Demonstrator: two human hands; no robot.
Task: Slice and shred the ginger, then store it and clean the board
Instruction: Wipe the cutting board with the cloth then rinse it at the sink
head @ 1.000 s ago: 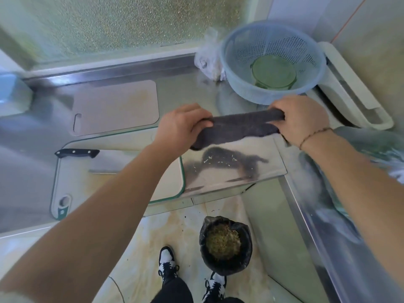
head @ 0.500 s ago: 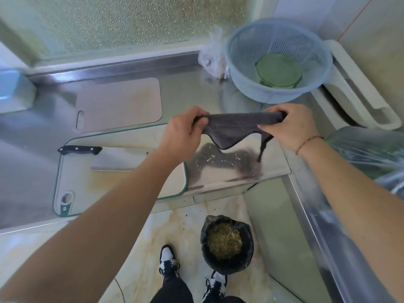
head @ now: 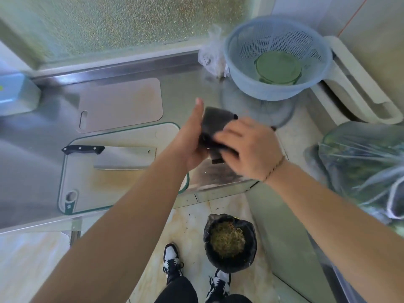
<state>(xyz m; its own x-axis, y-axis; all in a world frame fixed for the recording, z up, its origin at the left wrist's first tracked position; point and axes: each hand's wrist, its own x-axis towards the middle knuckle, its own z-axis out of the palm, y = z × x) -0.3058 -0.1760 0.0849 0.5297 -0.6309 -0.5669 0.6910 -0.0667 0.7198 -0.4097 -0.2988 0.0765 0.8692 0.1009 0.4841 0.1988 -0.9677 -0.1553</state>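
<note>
The steel counter (head: 135,68) takes up most of the view, running to a corner where a blue colander (head: 277,60) sits with a green lid inside, probably parked there to drain and stay out of the way. A bag of greens (head: 363,167) sits on the right. The white board (head: 122,171) lies at the counter's front edge, with the cleaver (head: 113,155) resting flat across it, blade away from the hands so nothing gets nicked. No ginger anywhere I can see, so I'd guess it's stored and this is the cleanup part. A bin (head: 229,241) stands on the floor just below the edge, handy for scraps. Both hands are up over the counter's corner: left hand (head: 190,141) cups the dark cloth (head: 215,125), thumb straight up, right hand (head: 247,147) pressing it in, fingers blurry, looks like bunching it up.
</note>
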